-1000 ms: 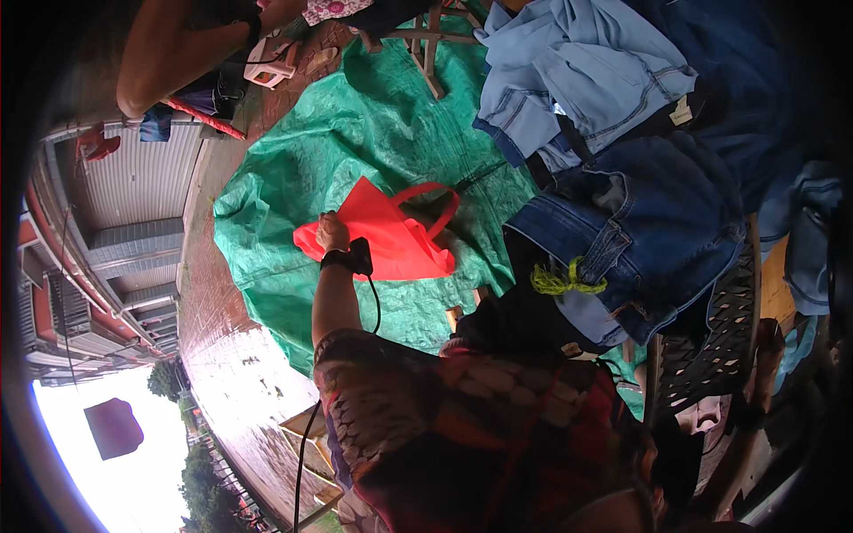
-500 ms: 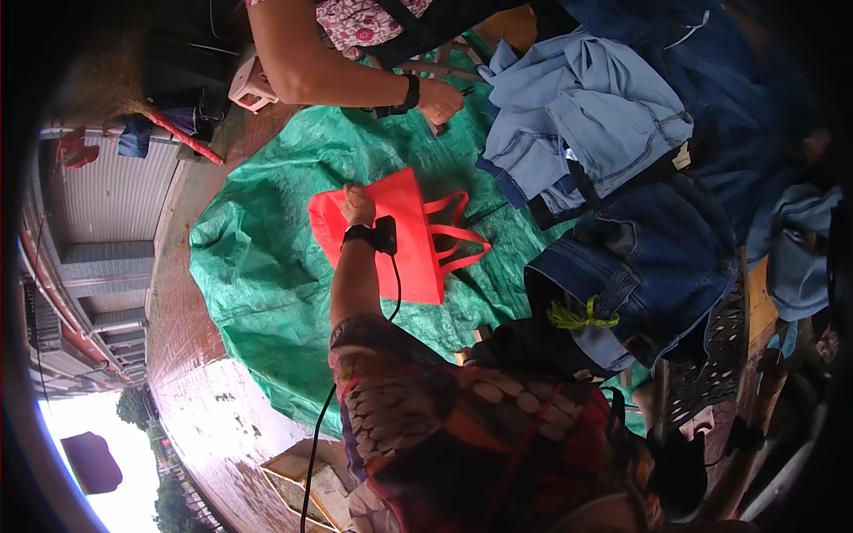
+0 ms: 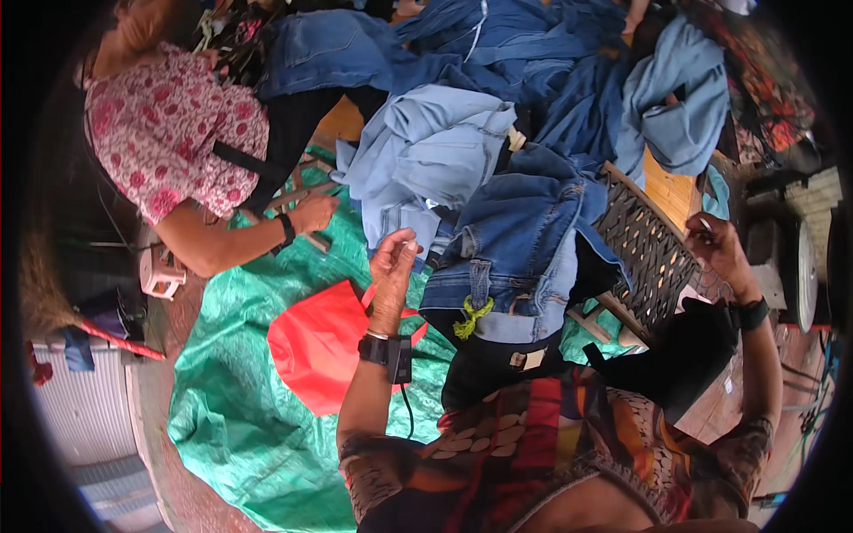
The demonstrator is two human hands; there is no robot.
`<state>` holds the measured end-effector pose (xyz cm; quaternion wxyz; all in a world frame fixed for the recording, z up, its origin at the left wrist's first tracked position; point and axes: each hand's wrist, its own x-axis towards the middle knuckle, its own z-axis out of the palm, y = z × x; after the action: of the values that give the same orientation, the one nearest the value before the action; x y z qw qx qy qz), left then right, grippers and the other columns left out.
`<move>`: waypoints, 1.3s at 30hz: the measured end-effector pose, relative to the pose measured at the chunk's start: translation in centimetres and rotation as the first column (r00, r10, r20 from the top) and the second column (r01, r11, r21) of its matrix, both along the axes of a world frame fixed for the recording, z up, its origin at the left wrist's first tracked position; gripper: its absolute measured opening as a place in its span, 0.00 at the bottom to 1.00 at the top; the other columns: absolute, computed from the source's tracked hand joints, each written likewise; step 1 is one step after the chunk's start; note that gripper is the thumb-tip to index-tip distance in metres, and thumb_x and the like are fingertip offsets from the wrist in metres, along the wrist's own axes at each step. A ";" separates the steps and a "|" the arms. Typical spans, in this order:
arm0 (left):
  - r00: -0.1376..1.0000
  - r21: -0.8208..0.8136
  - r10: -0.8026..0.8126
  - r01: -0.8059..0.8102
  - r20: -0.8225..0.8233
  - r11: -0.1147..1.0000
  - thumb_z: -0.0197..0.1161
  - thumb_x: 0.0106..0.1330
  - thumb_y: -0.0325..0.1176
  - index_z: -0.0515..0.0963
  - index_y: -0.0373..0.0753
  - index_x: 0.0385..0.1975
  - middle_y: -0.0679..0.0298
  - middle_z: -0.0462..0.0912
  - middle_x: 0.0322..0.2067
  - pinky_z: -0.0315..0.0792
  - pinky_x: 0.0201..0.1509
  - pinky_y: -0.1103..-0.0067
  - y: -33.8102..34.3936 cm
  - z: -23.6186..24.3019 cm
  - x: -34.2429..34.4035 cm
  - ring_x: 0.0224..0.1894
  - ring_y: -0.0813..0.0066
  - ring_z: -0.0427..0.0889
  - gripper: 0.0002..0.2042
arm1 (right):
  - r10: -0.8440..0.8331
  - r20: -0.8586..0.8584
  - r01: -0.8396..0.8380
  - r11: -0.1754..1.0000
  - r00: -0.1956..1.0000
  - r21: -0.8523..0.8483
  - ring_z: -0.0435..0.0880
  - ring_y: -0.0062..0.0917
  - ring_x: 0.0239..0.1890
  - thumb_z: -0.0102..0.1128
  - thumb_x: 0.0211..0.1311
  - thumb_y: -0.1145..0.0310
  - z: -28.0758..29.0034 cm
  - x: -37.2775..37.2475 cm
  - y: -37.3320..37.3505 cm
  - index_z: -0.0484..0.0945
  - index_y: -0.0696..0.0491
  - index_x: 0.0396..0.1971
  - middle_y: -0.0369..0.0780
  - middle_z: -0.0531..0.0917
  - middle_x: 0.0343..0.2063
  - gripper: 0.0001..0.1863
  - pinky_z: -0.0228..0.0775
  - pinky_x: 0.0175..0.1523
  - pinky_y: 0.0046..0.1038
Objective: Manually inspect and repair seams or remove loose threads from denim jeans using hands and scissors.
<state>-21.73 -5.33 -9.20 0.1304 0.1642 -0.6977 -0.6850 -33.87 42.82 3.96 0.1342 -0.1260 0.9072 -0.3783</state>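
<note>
My left hand [image 3: 389, 271] is raised over the near edge of the denim, fingers bent and thumb drawn in. A small pale spot shows at its fingertips, too small to name. Out to the right, my right hand [image 3: 721, 258] is closed, with a small pale and dark thing at its fingers that I cannot make out. Dark blue jeans [image 3: 520, 222] lie between my hands, with a yellow-green tie [image 3: 473, 317] at their near edge. Left of my left wrist, a red cloth bag [image 3: 315, 342] rests on a green tarp [image 3: 258, 453], its handles partly behind my forearm.
Light blue denim [image 3: 435, 142] lies beyond the jeans, with more dark denim [image 3: 533, 44] behind. A woven chair or rack [image 3: 644, 244] stands at right. At left sits a co-worker in a floral top [image 3: 173, 133], a hand [image 3: 313, 213] over the tarp's edge. A pink stool [image 3: 162, 273] stands behind.
The view has swung right. My left hand has let go of the red bag and moved right toward the jeans. My right hand shows clearly now, out at the right.
</note>
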 end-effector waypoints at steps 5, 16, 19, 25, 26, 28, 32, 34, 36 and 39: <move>0.945 -0.047 -0.298 0.294 -0.134 0.955 0.58 0.62 0.38 0.73 0.34 0.44 0.64 0.77 0.35 0.64 0.48 0.81 4.7 6.1 -0.2 0.40 0.79 0.73 0.16 | 0.300 -0.045 -0.296 0.952 0.953 0.076 0.79 0.32 0.30 0.70 0.44 0.60 -1.4 4.4 -6.7 0.72 0.63 0.41 0.46 0.77 0.34 0.27 0.72 0.36 0.29; 0.928 -0.660 -0.368 0.239 -0.062 0.712 0.67 0.51 0.38 0.60 0.33 0.58 0.50 0.66 0.54 0.59 0.61 0.70 8.4 8.1 5.4 0.56 0.55 0.66 0.35 | 0.070 -0.376 -0.103 0.992 0.924 -0.070 0.74 0.47 0.28 0.57 0.53 0.68 -3.4 4.4 -9.4 0.73 0.59 0.28 0.51 0.74 0.19 0.09 0.64 0.31 0.39; 0.956 -0.549 -0.291 0.224 -0.037 0.805 0.66 0.52 0.32 0.61 0.33 0.57 0.50 0.69 0.51 0.61 0.59 0.72 6.9 6.7 4.9 0.54 0.57 0.69 0.32 | 0.100 -0.483 -0.159 0.984 0.870 -0.083 0.74 0.47 0.28 0.57 0.54 0.69 -0.8 3.9 -10.0 0.73 0.59 0.28 0.51 0.74 0.20 0.08 0.64 0.31 0.38; 0.993 -0.506 -0.024 -0.040 -0.120 0.861 0.56 0.53 0.18 0.76 0.31 0.35 0.69 0.76 0.23 0.67 0.32 0.83 3.9 7.5 1.4 0.26 0.83 0.70 0.10 | 0.110 -0.541 -0.176 0.982 0.834 -0.071 0.76 0.47 0.31 0.59 0.52 0.68 1.5 0.8 -10.6 0.76 0.59 0.34 0.50 0.77 0.24 0.11 0.67 0.33 0.36; 0.995 -0.465 -0.031 -0.019 -0.099 0.885 0.57 0.53 0.19 0.77 0.30 0.34 0.71 0.75 0.23 0.66 0.31 0.83 3.8 9.2 0.4 0.26 0.84 0.69 0.08 | 0.108 -0.572 -0.171 0.984 0.813 -0.056 0.76 0.46 0.31 0.60 0.52 0.69 1.8 0.1 -10.4 0.76 0.59 0.33 0.51 0.77 0.25 0.11 0.67 0.33 0.36; 0.990 -0.412 -0.078 0.022 -0.119 0.911 0.60 0.55 0.23 0.78 0.30 0.31 0.74 0.73 0.22 0.64 0.29 0.85 3.0 12.8 -1.3 0.25 0.85 0.67 0.06 | 0.106 -0.603 -0.167 0.985 0.791 -0.046 0.77 0.46 0.32 0.60 0.52 0.69 3.5 -0.8 -10.3 0.75 0.59 0.33 0.51 0.77 0.26 0.11 0.68 0.33 0.35; 0.945 -0.402 -0.234 0.128 -0.228 0.907 0.62 0.58 0.31 0.78 0.31 0.28 0.77 0.70 0.20 0.59 0.24 0.85 6.0 21.4 -3.9 0.23 0.88 0.63 0.08 | -0.134 -0.749 -0.031 0.979 0.649 -0.203 0.78 0.41 0.29 0.61 0.52 0.68 9.2 -2.7 -8.2 0.76 0.57 0.35 0.49 0.78 0.24 0.12 0.68 0.34 0.33; 0.903 -0.532 -0.302 0.101 -0.305 0.841 0.62 0.59 0.35 0.76 0.30 0.26 0.76 0.67 0.17 0.56 0.23 0.83 7.6 24.9 -5.0 0.22 0.87 0.61 0.12 | -0.116 -0.888 0.000 0.992 0.445 -0.129 0.75 0.25 0.25 0.60 0.54 0.69 12.4 -4.0 -6.2 0.76 0.56 0.36 0.43 0.77 0.22 0.10 0.66 0.32 0.27; 0.866 -0.717 -0.380 0.035 -0.325 0.696 0.60 0.59 0.40 0.72 0.29 0.22 0.73 0.63 0.14 0.54 0.21 0.81 9.0 28.0 -7.1 0.21 0.86 0.57 0.16 | -0.102 -0.937 0.049 0.995 0.335 -0.091 0.74 0.23 0.24 0.59 0.52 0.71 15.3 -3.8 -4.4 0.75 0.56 0.29 0.41 0.75 0.19 0.06 0.64 0.30 0.28; 0.807 -0.753 -0.398 -0.085 -0.436 0.652 0.61 0.57 0.40 0.76 0.32 0.24 0.72 0.62 0.12 0.55 0.20 0.80 11.6 32.8 -9.2 0.19 0.86 0.58 0.14 | -0.212 -0.899 0.212 0.968 0.384 -0.138 0.76 0.36 0.24 0.58 0.48 0.71 18.8 -3.8 -2.3 0.74 0.57 0.24 0.45 0.75 0.18 0.05 0.64 0.30 0.32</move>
<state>-30.97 6.28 23.59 0.3235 -0.1792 -0.8543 -0.3653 -37.72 40.57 22.78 -0.4265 -0.1935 0.8432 -0.2638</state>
